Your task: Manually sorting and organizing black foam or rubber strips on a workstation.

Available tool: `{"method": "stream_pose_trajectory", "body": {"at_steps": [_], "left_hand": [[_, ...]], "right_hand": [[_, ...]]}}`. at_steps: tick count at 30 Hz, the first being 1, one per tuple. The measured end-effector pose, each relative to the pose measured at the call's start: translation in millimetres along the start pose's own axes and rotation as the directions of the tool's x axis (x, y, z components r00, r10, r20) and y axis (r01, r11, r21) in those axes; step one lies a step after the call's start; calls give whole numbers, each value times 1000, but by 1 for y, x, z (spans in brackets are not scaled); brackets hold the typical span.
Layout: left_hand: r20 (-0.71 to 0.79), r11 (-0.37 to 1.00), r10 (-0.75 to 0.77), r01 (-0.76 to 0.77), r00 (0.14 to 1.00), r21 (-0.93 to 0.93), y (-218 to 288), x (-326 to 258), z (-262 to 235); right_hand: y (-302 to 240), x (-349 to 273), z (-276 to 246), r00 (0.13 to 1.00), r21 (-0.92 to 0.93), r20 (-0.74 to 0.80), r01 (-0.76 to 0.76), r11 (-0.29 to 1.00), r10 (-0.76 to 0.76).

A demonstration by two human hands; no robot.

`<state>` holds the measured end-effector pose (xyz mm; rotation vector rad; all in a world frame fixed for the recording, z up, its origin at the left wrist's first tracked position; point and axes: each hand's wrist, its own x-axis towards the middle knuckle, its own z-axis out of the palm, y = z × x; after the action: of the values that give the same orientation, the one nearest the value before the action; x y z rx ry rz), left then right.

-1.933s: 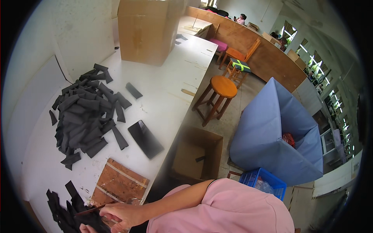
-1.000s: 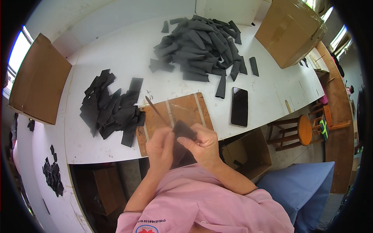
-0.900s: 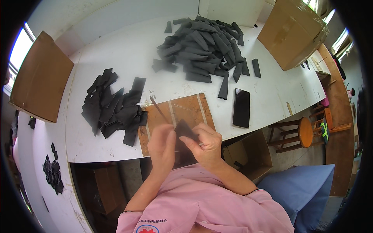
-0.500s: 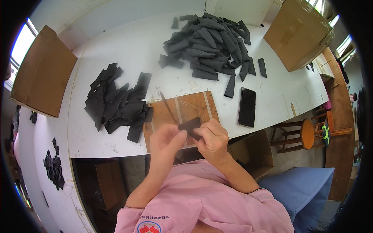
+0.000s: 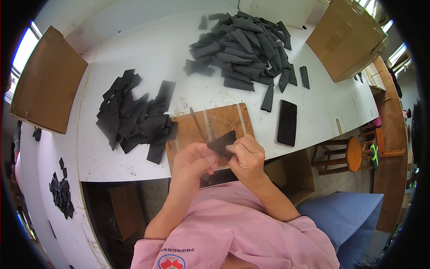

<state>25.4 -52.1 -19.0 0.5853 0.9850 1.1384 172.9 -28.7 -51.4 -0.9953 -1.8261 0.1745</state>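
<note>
A small black fabric-like piece (image 5: 222,143) is pinched between the thumb and curled fingers of my right hand (image 5: 247,158), just above the near edge of a brown wooden board (image 5: 224,117). My left hand (image 5: 190,162) is beside the piece's left end, fingers loosely bent and apart, slightly blurred; whether they touch it is unclear. A thin dark stick-like tool (image 5: 197,124) lies on the board beyond my hands. To the left sits a heap of flat black pieces (image 5: 134,119). Farther back is a larger pile of dark grey, tube-like pieces (image 5: 244,49).
A black phone (image 5: 286,123) lies on the white table (image 5: 322,105) to the right. Cardboard boxes stand at the left (image 5: 49,80) and back right (image 5: 342,40). Below the right edge are a wooden stool (image 5: 354,154) and an open carton (image 5: 295,179).
The black piece has turned slightly and shows more of its face. My left thumb and fingers have shifted lower and spread away from its edge. My right hand keeps its pinch.
</note>
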Motion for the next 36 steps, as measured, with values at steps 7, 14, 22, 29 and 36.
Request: {"method": "stream_pose_trajectory", "body": {"at_steps": [7,14,22,29,36], "left_hand": [[-16,996,-69,68,997,-49,-1,4,-4],[-57,997,-71,70,996,-31,-4,9,-8],[-123,847,392,-306,912,434,-16,20,-14],[26,562,576,-420,817,712,-28,15,-16],[-43,697,609,-509,792,505,-38,31,-35]], "right_hand": [[0,3,3,987,-120,69,156,980,-148],[2,1,5,972,-191,83,233,954,-221],[-8,5,-6,903,419,322,-405,813,283],[-5,-2,27,979,254,143,-175,951,142],[-2,-12,43,988,27,41,-147,989,146]]}}
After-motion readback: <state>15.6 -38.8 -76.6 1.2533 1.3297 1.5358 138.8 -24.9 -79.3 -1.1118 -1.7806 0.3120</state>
